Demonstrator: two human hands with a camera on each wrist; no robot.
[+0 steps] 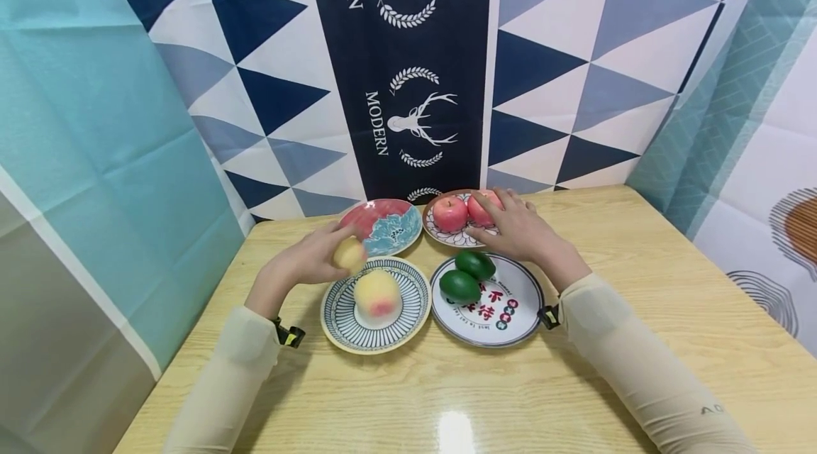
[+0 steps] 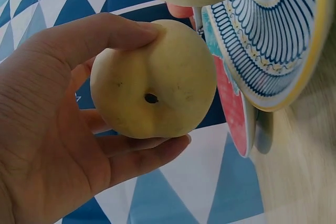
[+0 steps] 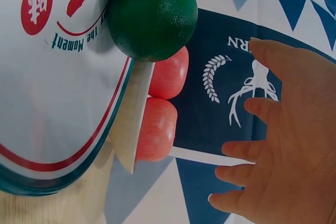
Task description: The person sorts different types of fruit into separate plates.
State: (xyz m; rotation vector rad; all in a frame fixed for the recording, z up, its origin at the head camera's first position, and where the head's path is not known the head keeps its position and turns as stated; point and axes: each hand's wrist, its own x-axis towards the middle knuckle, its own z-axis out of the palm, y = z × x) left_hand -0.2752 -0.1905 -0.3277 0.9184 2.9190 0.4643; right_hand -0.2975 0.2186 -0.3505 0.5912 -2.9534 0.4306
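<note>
My left hand (image 1: 317, 254) grips a pale yellow peach (image 2: 153, 80) between thumb and fingers, held above the left edge of the blue-striped plate (image 1: 345, 330). Another peach (image 1: 376, 292), yellow with a pink tip, sits on that plate. My right hand (image 1: 520, 227), fingers spread and holding nothing, hovers by the far right plate (image 1: 434, 233), overlapping one red apple (image 1: 483, 207) in the head view. A second apple (image 1: 449, 213) lies beside it. In the right wrist view the fingers (image 3: 262, 109) are apart from the apples.
Two green avocado-like fruits (image 1: 461, 287) lie on the white plate (image 1: 510, 330) with red lettering, front right. A red and blue flower plate (image 1: 386, 227) stands behind the striped one. Patterned cloth (image 1: 542, 50) hangs behind the wooden table (image 1: 357, 404).
</note>
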